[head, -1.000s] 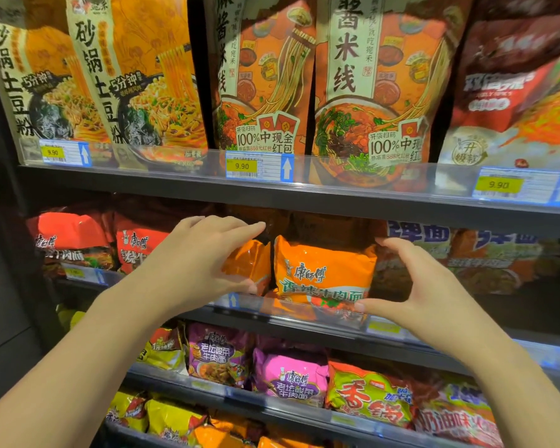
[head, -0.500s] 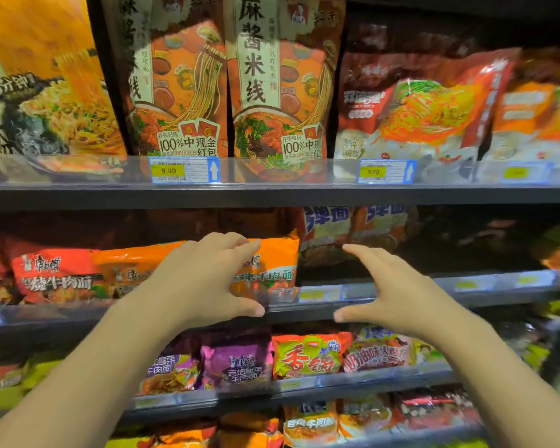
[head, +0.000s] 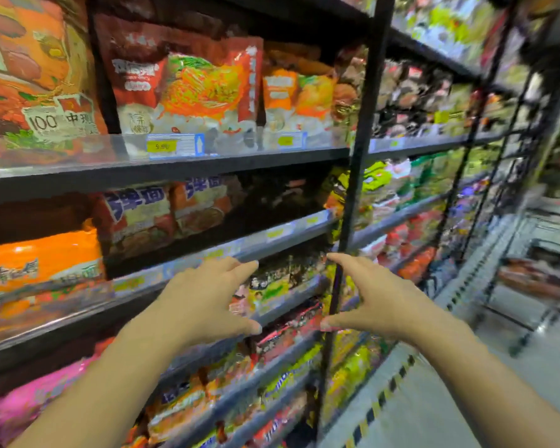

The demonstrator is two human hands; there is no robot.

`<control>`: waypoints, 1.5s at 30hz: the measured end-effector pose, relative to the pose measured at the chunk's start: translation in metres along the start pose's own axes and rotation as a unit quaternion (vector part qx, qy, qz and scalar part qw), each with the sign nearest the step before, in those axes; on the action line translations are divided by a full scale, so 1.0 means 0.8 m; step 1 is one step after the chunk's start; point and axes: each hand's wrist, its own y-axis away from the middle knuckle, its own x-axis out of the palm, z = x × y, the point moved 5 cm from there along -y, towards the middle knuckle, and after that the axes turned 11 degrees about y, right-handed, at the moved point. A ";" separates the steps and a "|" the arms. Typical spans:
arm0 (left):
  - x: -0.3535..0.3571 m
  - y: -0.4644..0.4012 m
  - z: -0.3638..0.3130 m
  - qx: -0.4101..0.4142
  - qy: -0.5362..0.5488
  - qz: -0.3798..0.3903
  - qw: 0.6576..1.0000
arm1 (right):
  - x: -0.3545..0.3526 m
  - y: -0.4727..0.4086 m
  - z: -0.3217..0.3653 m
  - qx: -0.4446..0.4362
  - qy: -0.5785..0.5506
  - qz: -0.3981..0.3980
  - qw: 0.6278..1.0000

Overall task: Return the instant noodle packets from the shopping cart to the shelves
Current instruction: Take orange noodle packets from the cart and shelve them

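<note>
Both hands empty: left hand [head: 204, 299] and right hand [head: 372, 302] spread wide before the shelves [head: 207, 163]. Orange noodle packet [head: 39, 263] sits shelved, far left. Likely light, crinkly, slippery film, brittle contents; best held by opposite edges.

We see an orange noodle packet [head: 39, 263] of glossy plastic film, with a bright shine on its top. The big red bag [head: 188, 88] above looks like smooth plastic too, a little shiny. The shelf edge [head: 162, 169] looks like dark matt metal, and a clear glossy plastic strip [head: 117, 150] runs along its front. The price label [head: 175, 145] behind it looks like paper. The black upright post [head: 359, 150] looks like painted metal. The floor [head: 466, 399] is pale and smooth. We cannot tell the finish of the blurred packets further away.
</note>
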 end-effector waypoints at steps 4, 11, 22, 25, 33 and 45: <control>0.029 -0.073 -0.103 0.061 0.001 0.025 0.998 | 0.012 0.043 -0.112 0.064 0.000 0.017 0.998; 0.085 -0.205 -0.314 0.144 0.012 0.057 0.988 | 0.032 0.116 -0.322 0.166 0.029 0.051 0.984; 0.175 -0.420 -0.567 0.196 0.010 0.128 0.972 | 0.060 0.155 -0.625 0.295 0.048 0.129 0.946; 0.200 -0.480 -0.604 0.193 0.009 0.136 0.972 | 0.067 0.152 -0.694 0.323 0.046 0.133 0.936; 0.264 -0.661 -0.701 0.230 0.023 0.158 0.960 | 0.103 0.096 -0.862 0.368 0.026 0.122 0.921; 0.322 -0.974 -0.878 0.293 0.062 0.135 0.945 | 0.131 -0.054 -1.134 0.436 0.023 0.137 0.889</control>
